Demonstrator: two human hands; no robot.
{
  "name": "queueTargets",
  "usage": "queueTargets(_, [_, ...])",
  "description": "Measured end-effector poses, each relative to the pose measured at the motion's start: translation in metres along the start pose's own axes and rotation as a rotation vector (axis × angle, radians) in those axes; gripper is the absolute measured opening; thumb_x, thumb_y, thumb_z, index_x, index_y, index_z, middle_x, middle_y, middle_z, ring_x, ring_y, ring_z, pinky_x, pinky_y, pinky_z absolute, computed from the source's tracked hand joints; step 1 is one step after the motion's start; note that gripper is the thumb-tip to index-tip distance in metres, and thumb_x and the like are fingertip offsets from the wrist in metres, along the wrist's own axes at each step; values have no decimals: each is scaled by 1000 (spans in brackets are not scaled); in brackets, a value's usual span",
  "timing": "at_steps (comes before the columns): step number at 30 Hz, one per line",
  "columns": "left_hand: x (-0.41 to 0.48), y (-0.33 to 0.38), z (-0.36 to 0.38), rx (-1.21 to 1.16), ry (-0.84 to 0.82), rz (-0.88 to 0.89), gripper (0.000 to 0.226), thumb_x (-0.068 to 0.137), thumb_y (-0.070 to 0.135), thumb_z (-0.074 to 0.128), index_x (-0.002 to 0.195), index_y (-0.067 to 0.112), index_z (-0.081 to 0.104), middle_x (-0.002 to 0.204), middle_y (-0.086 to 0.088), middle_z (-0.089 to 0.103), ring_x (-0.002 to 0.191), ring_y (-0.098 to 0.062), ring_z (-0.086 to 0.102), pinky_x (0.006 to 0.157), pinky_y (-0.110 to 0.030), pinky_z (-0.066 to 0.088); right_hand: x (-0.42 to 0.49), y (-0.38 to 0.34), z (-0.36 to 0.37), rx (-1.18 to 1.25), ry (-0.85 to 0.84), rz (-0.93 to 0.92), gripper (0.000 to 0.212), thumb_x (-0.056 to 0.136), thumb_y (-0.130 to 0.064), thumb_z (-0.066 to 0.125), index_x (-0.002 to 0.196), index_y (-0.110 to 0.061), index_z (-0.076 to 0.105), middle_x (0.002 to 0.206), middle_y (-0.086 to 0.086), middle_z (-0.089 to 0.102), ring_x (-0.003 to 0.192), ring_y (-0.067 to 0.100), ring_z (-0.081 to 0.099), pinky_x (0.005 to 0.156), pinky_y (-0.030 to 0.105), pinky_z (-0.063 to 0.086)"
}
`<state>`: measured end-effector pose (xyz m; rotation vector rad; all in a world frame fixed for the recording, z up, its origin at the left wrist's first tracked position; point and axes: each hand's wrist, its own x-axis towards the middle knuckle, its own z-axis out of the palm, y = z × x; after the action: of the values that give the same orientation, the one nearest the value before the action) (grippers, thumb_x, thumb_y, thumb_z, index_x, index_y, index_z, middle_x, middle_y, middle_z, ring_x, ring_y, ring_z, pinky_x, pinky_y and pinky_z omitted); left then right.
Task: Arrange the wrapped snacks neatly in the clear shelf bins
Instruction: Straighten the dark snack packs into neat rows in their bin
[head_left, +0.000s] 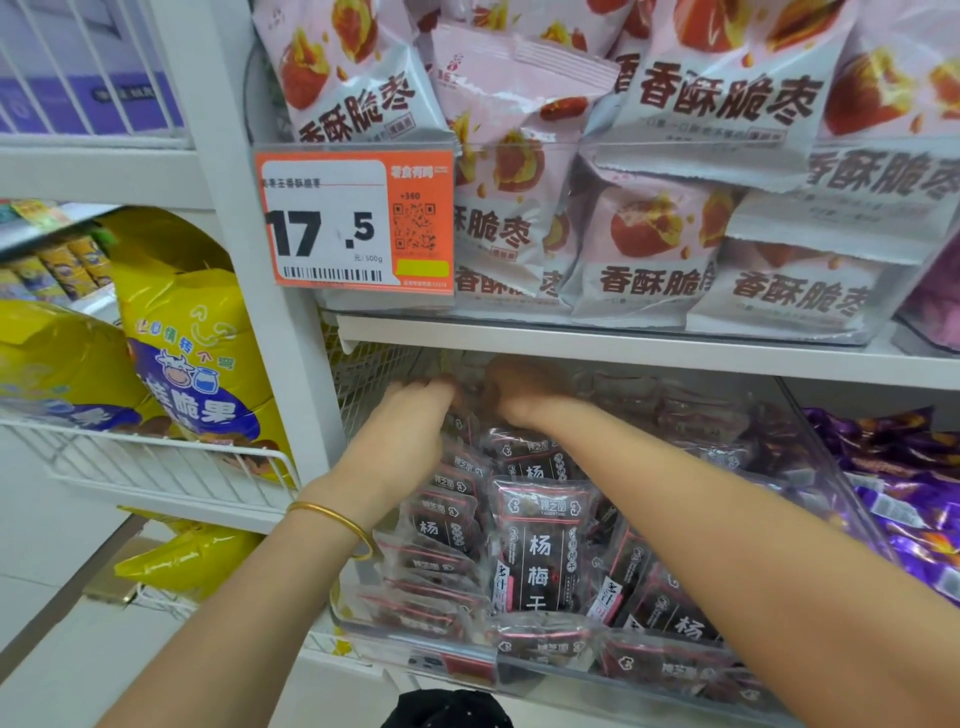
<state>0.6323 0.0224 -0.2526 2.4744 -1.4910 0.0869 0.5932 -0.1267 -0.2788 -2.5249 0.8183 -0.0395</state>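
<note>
snack look: i am seeing small dark wrapped snacks (540, 551), black-maroon film with white characters, a red band and clear crimped edges.
snack place: they are filling the clear bin (519, 670) under the white shelf board (623, 345), from its front wall to the shadowed back.
snack axis: the middle packets are standing on end, long axis up and down, printed faces turning toward me; a left row is overlapping and leaning back; those along the front wall are lying with the long axis across the bin.
left grip (410, 415): a bare hand reaching to the back of the bin, fingers bending down onto the packets; i am not able to tell whether it has hold of one. a gold bangle (332, 517) is sitting on the wrist.
right grip (519, 389): just beside the left, in shadow and blurring; i cannot tell how far open it is or whether it is holding anything.
upper bin: pink-and-white bags (691, 98) are piling up behind an orange price tag (353, 223).
right neighbour: purple wrapped sweets (909, 499) are heaping.
left basket: yellow bags (192, 332) are resting in a white wire basket (156, 462).
</note>
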Motion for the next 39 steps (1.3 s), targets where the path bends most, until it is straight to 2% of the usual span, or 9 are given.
queueTargets(3, [0,4,-1,3,-27,4,34,82,-12,37,108,5,51,92,-10,49,91,-25,45,71,-29,34,7,-5,3,168,110,-32,22,95,-9,46,73,-14,45,76,0,49,68,14,45,58,19,37])
queueTargets(8, [7,7,-3,-50,-122,-18,42,85,-10,39,123,3,47,104,-15,53,91,-28,52,69,-27,36,-6,-1,-2,-16,147,-123,2,88,-15,57,86,-13,58,92,3,60,86,21,56,79,34,49])
queueTargets(12, [11,8,4,-154,-158,-74,42,86,-9,39,127,2,44,115,-17,51,99,-27,52,74,-23,36,-9,-2,-5,-102,95,-153,7,89,-12,56,94,-10,59,94,5,59,83,21,52,75,30,44])
queueTargets(18, [-1,11,14,-237,-15,-182,26,88,-9,36,108,0,49,99,-14,48,86,-18,41,67,-18,27,-12,-4,-15,-177,1,-171,5,92,-14,53,96,-16,51,82,-3,49,73,16,49,59,25,38])
queueTargets(20, [-4,8,16,-264,2,-194,28,87,-8,35,110,-2,50,108,-17,50,96,-24,49,77,-26,36,-12,-5,-19,-110,-87,-164,13,92,-14,55,104,-17,51,82,-4,48,66,12,45,52,23,33])
queueTargets(23, [-8,6,16,-281,4,-184,37,86,-8,35,120,-1,50,121,-17,49,111,-29,49,93,-31,37,-11,-7,-22,-90,-152,-170,23,88,-14,59,110,-17,54,97,1,52,83,18,50,61,25,37])
queueTargets(27, [-13,7,16,-264,20,-157,43,85,-8,37,123,5,52,125,-16,47,117,-30,44,101,-35,36,-12,-9,-25,-65,-201,-167,14,88,-11,58,98,-20,55,77,-4,52,65,13,50,51,22,33])
queueTargets(32, [-18,9,18,-252,39,-140,46,86,-8,37,128,8,50,127,-13,45,121,-27,40,104,-33,33,-10,-5,-15,-10,-108,-132,18,90,-15,59,107,-12,64,104,4,64,88,19,59,64,24,44])
queueTargets(39, [-21,8,20,-244,35,-106,50,91,-4,35,138,9,43,138,-12,41,129,-25,35,108,-27,26,-19,-7,-23,263,52,-135,17,93,-20,54,106,-12,60,98,-3,55,89,12,50,78,24,36])
